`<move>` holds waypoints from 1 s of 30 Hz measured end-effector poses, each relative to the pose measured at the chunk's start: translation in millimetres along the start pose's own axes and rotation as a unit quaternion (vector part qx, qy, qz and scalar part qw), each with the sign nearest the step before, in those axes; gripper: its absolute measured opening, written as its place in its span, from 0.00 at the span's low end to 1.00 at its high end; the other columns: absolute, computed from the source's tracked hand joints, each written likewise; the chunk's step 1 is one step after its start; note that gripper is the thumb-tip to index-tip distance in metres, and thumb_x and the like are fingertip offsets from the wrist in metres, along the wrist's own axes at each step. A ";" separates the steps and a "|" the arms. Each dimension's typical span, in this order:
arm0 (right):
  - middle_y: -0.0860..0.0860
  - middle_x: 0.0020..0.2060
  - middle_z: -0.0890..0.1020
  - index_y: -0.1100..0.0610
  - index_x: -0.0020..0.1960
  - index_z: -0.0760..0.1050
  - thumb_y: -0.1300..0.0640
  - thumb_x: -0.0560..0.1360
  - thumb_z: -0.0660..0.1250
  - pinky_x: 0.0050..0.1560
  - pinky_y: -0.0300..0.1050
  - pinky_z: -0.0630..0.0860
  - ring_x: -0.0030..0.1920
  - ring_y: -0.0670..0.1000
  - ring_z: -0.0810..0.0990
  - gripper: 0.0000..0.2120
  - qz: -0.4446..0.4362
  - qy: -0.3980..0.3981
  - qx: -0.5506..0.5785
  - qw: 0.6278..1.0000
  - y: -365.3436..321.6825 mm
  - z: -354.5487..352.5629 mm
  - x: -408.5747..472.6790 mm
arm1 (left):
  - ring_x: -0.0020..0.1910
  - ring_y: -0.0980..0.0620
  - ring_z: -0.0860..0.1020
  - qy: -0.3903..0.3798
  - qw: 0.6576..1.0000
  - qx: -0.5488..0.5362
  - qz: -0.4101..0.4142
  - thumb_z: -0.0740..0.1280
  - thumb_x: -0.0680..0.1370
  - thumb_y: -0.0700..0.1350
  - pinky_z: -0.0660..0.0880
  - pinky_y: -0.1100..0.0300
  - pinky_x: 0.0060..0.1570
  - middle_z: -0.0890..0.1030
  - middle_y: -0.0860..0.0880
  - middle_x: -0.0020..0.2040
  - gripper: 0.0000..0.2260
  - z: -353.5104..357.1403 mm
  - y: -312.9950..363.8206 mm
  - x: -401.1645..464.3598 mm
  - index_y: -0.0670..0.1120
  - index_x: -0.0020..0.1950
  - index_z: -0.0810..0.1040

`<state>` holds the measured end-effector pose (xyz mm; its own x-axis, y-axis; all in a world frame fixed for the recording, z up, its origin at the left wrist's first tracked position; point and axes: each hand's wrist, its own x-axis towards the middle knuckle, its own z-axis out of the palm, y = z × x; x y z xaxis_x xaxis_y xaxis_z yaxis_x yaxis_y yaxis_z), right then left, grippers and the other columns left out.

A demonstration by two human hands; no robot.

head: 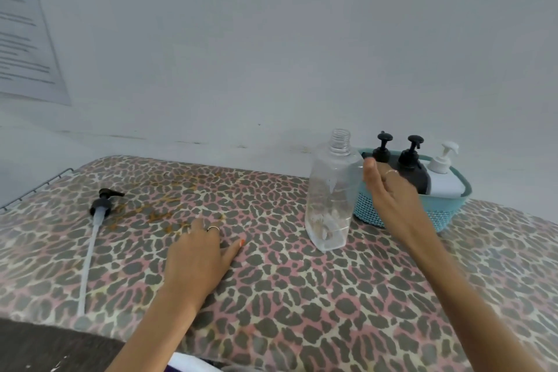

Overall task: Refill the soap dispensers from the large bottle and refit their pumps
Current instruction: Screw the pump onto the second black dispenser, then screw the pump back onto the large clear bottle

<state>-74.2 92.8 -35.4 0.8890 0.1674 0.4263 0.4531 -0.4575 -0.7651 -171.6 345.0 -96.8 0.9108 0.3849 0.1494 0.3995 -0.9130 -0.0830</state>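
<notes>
Clear bottle (330, 196) uncapped, upright; right hand (392, 190) fingers spread, touching its side; left hand (199, 254) flat, spread.

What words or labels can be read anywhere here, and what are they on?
No text here can be read.
Sheet of paper on the wall: lines of print, too blurred to read.
Clear bottle: no label visible.
Pump bottles in the teal basket: no label visible.

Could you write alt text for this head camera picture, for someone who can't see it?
A clear bottle, nearly empty and with no pump, stands on a leopard-print surface; the right hand reaches past it toward a teal basket holding three pump dispensers. The left hand rests flat on the surface, and a loose black pump lies at far left.
</notes>
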 end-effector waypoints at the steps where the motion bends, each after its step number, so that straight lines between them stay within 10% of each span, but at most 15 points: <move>1: 0.42 0.43 0.76 0.52 0.53 0.75 0.26 0.71 0.50 0.44 0.27 0.71 0.40 0.33 0.73 0.33 0.021 -0.029 0.018 0.999 -1.2 3.4 -8.5 | 0.52 0.52 0.79 0.001 1.000 -0.001 -0.001 0.49 0.77 0.68 0.75 0.64 0.42 0.71 0.45 0.69 0.30 0.5 -1.0 -0.8 0.48 0.62 0.75; 4: 0.40 0.56 0.69 0.50 0.74 0.58 0.29 0.65 0.65 0.58 0.41 0.68 0.54 0.41 0.71 0.45 0.056 -0.070 0.008 0.996 0.2 19.6 -21.4 | 0.53 0.50 0.79 0.005 1.000 -0.004 -0.002 0.50 0.77 0.67 0.76 0.63 0.43 0.70 0.44 0.70 0.29 1.3 -1.0 -3.4 0.48 0.62 0.75; 10: 0.44 0.49 0.75 0.53 0.65 0.66 0.54 0.70 0.73 0.39 0.25 0.67 0.47 0.42 0.76 0.26 0.080 -0.011 0.048 0.996 8.0 54.1 -22.4 | 0.53 0.50 0.79 0.014 1.000 -0.026 -0.001 0.51 0.78 0.67 0.76 0.62 0.44 0.71 0.45 0.68 0.28 7.7 -5.3 -7.5 0.48 0.64 0.74; 24: 0.36 0.43 0.74 0.41 0.45 0.66 0.54 0.72 0.72 0.37 0.20 0.67 0.41 0.24 0.71 0.15 -0.024 -0.136 0.142 0.980 -66.1 138.3 -44.3 | 0.64 0.47 0.74 0.111 0.964 -0.226 -0.087 0.57 0.81 0.55 0.73 0.55 0.58 0.73 0.46 0.68 0.21 -13.9 -64.8 -9.4 0.45 0.71 0.70; 30: 0.31 0.46 0.72 0.40 0.56 0.62 0.50 0.71 0.72 0.39 0.24 0.68 0.44 0.30 0.73 0.22 -0.030 -0.191 0.156 0.968 -62.4 154.3 -46.4 | 0.42 0.50 0.80 0.154 0.941 -0.238 -0.184 0.63 0.80 0.50 0.74 0.62 0.38 0.82 0.46 0.49 0.14 -11.2 -124.3 22.8 0.42 0.59 0.78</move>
<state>-133.3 248.4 -81.9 0.7927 0.5245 0.3106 0.4500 -0.1599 -0.8786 -201.6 465.8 -72.1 0.6180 0.6959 0.3658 0.5230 -0.7113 0.4696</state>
